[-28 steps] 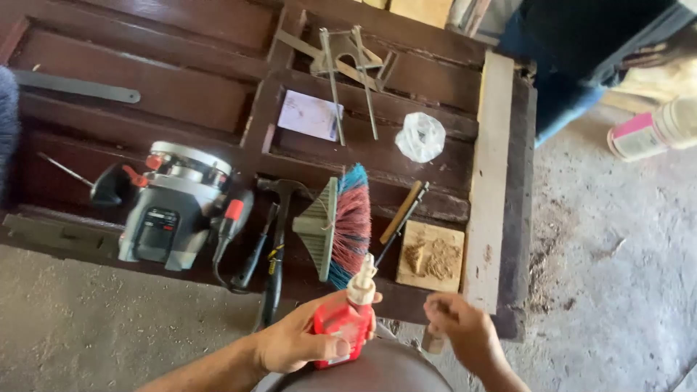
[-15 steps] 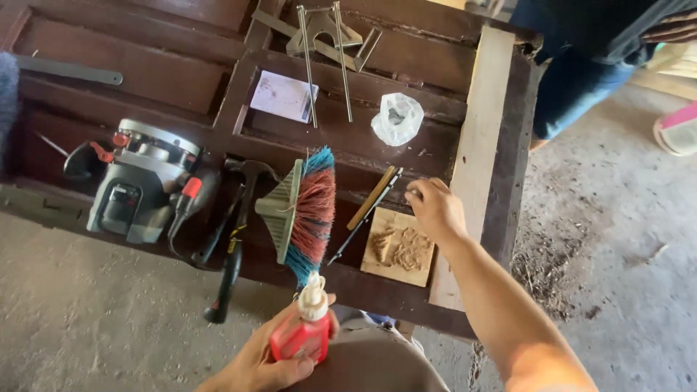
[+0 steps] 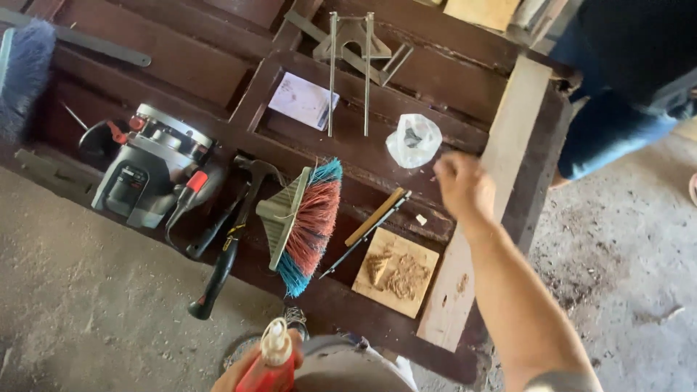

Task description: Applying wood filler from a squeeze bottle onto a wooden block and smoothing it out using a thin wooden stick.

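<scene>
1. Right hand is stretched out over the dark wooden bench, fingers curled in loosely on nothing, just beside the crumpled clear plastic bag.
2. Left hand is wrapped around the red glue bottle at the bottom edge, white nozzle up and seemingly capped, so I'd guess no gluing yet.
3. Small carved wood block sits untouched near the bench edge, next to a chisel.
4. Only paper item: a pale card, flat, up top.

Red glue bottle; blue-and-salmon brush; dark brown bench.
</scene>
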